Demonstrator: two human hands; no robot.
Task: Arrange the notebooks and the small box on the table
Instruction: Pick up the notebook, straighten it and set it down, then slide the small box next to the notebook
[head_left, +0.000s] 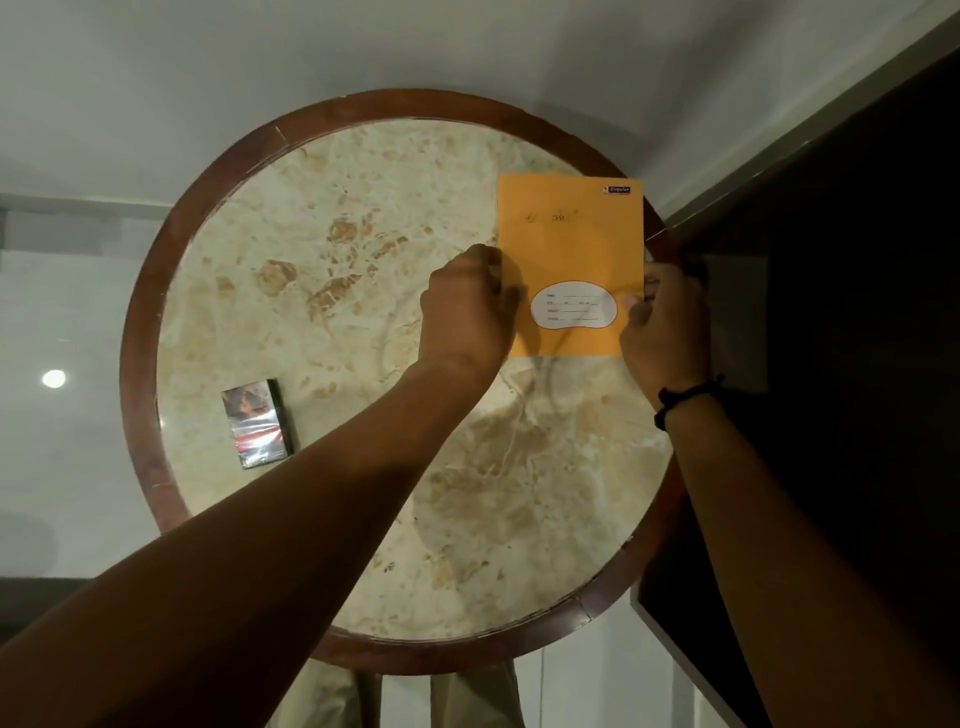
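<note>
One orange notebook (571, 249), one small box (258, 423), one round table (145, 332), two hands, one wristband (680, 397).

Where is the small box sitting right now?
In the head view, the small box lies on the round table's near-left part, close to the wooden rim, well apart from the orange notebook both hands hold.

Glossy pale floor (78, 312) beside dark wooden furniture (831, 312).

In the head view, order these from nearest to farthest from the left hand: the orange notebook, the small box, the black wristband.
1. Orange notebook: touching the left hand, at its left edge.
2. Black wristband: on the right wrist, beyond the notebook.
3. Small box: table's near-left side, alone.
</note>
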